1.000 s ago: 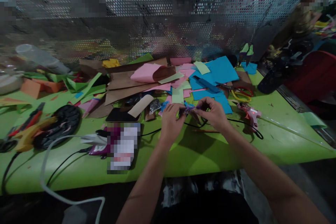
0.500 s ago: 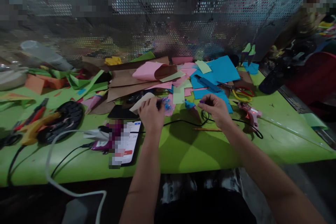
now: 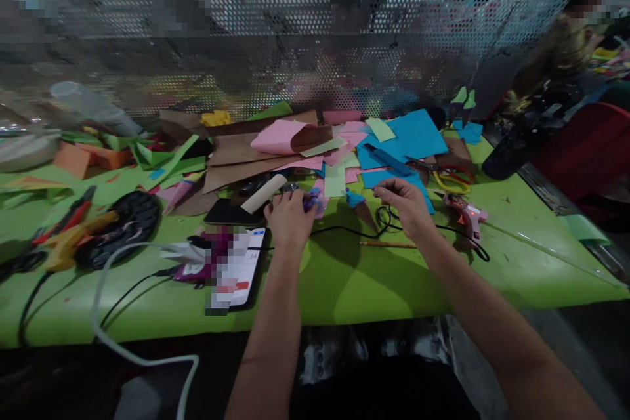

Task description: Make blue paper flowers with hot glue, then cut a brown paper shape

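Observation:
My left hand (image 3: 291, 216) is over the table with its fingers bent down at a small purple-and-blue clump (image 3: 314, 199) on pink paper. What its fingertips hold is hidden. To the right, my right hand (image 3: 406, 205) is closed in a pinch, thumb against forefinger; whatever lies between them is too small to name. Between the hands lies a small brown paper cone (image 3: 365, 215) with a blue top, touched by neither. A rolled cream paper piece (image 3: 264, 193) rests just left of my left hand.
A pink glue gun (image 3: 467, 215) with a lit red light and scissors (image 3: 453, 180) lie at right. Blue paper (image 3: 418, 134) and brown paper (image 3: 241, 147) cover the back. A phone (image 3: 246, 275), a black cable (image 3: 339, 230) and a yellow-handled tool (image 3: 81, 233) are nearer.
My left hand has lowered onto the purple-and-blue clump, and the cream paper now shows apart from it. The purple bit at my right fingertips no longer shows; that hand has barely moved.

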